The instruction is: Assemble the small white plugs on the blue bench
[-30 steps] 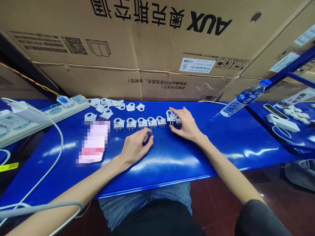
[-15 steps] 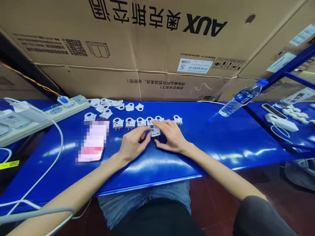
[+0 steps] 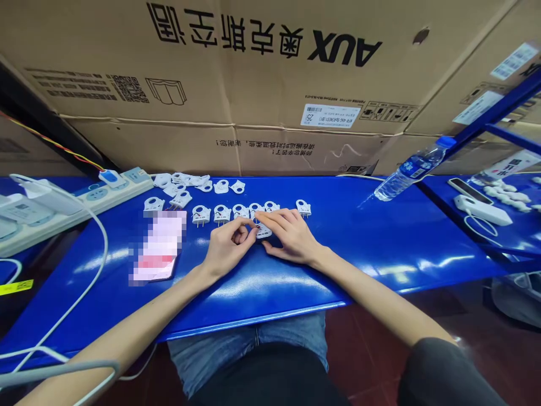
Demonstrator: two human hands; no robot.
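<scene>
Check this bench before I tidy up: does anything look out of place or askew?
Yes. A clear plastic water bottle lies tipped on the blue tabletop at the far right, and loose white plug parts sit heaped behind the neat row.

Bright, even light is falling from overhead, and the blue worktop [image 3: 380, 237] is throwing back pale streaks of glare along its glossy front. Soft, faint shadows are sitting under the hands. The wide lens is bending the cardboard boxes [image 3: 253, 84] and shelf edges near the borders. A pixelated patch [image 3: 158, 248] is masking one flat item; elsewhere focus is staying sharp.
</scene>
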